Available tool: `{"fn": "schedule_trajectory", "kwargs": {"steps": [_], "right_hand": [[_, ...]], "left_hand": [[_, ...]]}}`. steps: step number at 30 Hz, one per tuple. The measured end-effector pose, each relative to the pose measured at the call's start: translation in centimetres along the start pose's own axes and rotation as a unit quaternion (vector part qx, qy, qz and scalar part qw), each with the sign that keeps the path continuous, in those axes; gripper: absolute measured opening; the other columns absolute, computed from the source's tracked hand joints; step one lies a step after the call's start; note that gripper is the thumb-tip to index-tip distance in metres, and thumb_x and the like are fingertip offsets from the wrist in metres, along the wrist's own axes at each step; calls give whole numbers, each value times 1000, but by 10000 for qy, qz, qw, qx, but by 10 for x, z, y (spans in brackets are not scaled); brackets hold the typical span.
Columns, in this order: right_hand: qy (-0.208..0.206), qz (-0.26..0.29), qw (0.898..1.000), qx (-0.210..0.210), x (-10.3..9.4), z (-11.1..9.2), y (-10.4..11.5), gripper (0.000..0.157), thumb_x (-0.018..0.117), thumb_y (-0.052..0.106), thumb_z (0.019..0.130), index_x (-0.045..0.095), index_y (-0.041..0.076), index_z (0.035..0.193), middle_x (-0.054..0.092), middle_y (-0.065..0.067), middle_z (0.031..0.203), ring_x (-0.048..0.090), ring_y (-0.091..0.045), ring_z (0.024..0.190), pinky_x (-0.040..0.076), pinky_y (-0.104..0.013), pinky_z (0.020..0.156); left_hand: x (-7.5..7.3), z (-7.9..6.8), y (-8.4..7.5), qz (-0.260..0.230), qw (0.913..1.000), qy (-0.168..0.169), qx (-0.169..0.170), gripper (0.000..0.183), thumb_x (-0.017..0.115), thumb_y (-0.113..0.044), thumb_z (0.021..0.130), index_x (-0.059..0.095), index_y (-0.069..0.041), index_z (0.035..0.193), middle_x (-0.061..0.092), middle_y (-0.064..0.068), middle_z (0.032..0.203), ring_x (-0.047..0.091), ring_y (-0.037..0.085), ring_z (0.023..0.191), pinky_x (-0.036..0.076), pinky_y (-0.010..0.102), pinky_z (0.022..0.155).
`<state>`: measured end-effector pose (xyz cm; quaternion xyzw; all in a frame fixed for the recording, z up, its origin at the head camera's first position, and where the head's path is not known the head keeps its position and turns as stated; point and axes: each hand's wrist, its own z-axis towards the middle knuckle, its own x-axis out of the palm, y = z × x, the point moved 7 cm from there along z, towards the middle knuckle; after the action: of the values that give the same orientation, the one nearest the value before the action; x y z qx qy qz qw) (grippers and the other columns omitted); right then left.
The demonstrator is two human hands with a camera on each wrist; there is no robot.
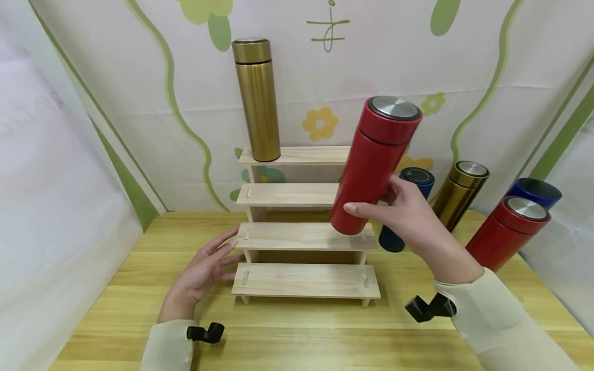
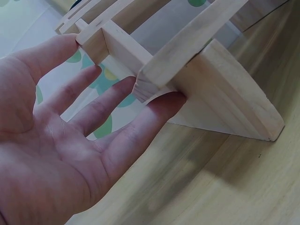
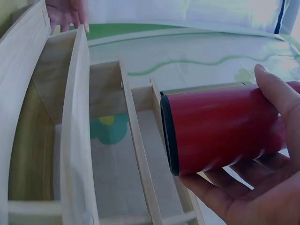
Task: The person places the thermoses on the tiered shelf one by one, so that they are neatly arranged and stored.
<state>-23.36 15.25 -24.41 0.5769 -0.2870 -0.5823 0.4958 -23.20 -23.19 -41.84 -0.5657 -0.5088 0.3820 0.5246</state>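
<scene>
My right hand point(image 1: 413, 216) grips a red thermos flask point(image 1: 371, 165) around its lower half and holds it in the air, tilted, in front of the right part of a wooden tiered shelf point(image 1: 303, 281). The right wrist view shows the red flask point(image 3: 220, 129) lying across the fingers, thumb on top, its dark base toward the shelf. My left hand point(image 1: 204, 270) touches the shelf's left side with spread fingers; in the left wrist view the fingertips point(image 2: 173, 101) meet the board ends. On the top tier's left end stands a gold thermos flask point(image 1: 257, 100).
Right of the shelf stand a dark blue flask point(image 1: 392, 239), partly behind my right hand, another gold flask point(image 1: 464, 188), a second red flask point(image 1: 508, 232) and a blue one point(image 1: 533, 191) behind it. A patterned cloth point(image 1: 297, 77) hangs behind the wooden table point(image 1: 278, 340).
</scene>
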Motion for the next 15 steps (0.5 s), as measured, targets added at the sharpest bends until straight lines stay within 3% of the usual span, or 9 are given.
{"fn": "schedule_trajectory", "kwargs": {"steps": [15], "right_hand": [[396,467,9978,-241,44,41,24,63,85,40,89,58,28,144,65,2,139,58,-23,129,56,-49,103]], "left_hand": [[-1,1,1,-43,10000,-30,33,56,57,-34,109,39,-26,162,36,15,166,57,39,137,58,55,98]]}}
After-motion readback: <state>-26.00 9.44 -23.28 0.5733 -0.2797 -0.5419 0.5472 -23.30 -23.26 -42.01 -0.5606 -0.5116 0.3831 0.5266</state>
